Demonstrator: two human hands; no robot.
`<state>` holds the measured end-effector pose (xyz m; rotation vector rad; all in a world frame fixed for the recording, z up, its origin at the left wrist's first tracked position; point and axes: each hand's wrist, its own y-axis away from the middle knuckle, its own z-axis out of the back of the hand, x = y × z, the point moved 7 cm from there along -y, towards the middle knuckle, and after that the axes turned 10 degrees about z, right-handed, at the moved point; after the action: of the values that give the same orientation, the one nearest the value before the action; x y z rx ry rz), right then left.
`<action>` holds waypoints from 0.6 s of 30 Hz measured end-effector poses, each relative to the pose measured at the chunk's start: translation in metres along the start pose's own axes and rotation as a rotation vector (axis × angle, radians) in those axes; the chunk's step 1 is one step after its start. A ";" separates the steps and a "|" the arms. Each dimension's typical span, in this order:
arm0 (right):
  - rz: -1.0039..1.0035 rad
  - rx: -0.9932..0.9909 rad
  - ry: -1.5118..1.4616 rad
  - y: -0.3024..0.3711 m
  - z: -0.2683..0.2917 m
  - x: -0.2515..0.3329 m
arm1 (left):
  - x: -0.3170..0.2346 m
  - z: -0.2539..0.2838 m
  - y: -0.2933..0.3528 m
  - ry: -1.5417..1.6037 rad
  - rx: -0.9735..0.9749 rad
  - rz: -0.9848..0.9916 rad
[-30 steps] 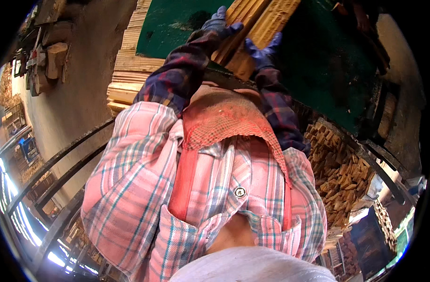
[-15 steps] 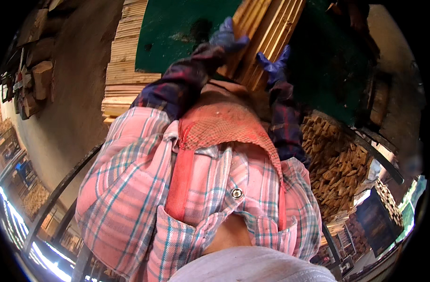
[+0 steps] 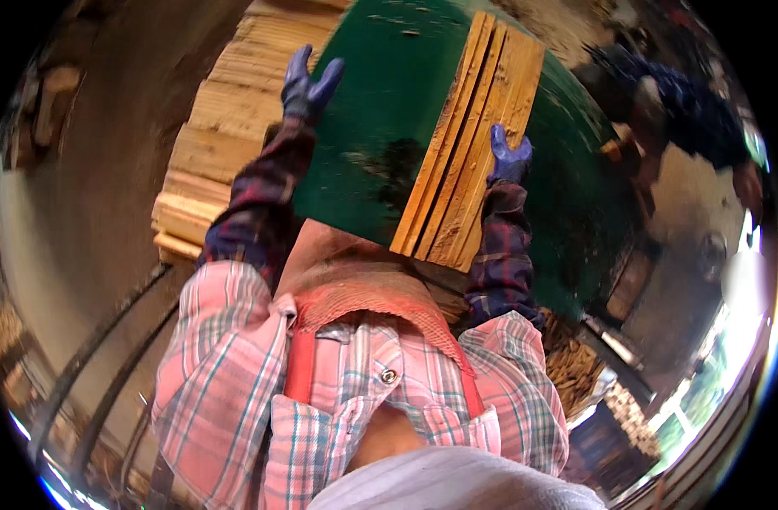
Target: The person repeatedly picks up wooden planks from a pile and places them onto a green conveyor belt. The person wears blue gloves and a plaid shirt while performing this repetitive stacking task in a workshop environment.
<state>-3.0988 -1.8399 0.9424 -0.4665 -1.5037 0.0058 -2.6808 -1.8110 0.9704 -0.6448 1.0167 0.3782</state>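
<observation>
Both my hands wear blue-purple gloves. My left hand [image 3: 308, 83] is raised at the near edge of a stack of boards, with its thumb and fingers apart and nothing in it. Several long wooden boards [image 3: 470, 144] lie side by side on a green tabletop [image 3: 372, 102], slanting away from me. Some stand on edge; the rightmost shows a broad face. My right hand [image 3: 510, 157] rests against that board's right side, thumb and fingers spread rather than wrapped round it.
A tall stack of boards [image 3: 227, 127] stands left of the green table. Another person's dark sleeve [image 3: 687, 110] is at the far right. Dark metal bars [image 3: 108, 331] curve at lower left. Wood pieces [image 3: 572, 365] are piled at lower right.
My left hand has left the boards and moved left toward the stack. The boards sit nearer me, a broad face now showing. My right hand has moved slightly, staying at their right side.
</observation>
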 end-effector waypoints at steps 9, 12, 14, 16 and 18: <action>0.037 0.583 0.093 0.091 -0.154 0.137 | -0.060 0.009 0.137 1.547 0.497 0.875; 0.120 0.638 0.073 0.121 -0.190 0.170 | -0.069 0.082 0.129 1.473 0.281 0.828; 0.220 0.758 0.106 0.135 -0.193 0.195 | -0.081 0.109 0.150 1.375 0.127 0.799; 0.264 0.887 0.151 0.139 -0.183 0.222 | -0.100 0.123 0.165 1.257 0.087 0.664; 0.478 0.972 0.252 0.136 -0.162 0.261 | -0.118 0.119 0.175 1.276 0.125 0.513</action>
<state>-2.8838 -1.6880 1.1517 -0.0136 -0.9549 0.9721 -2.7596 -1.6001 1.0615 -0.4668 2.4284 0.3226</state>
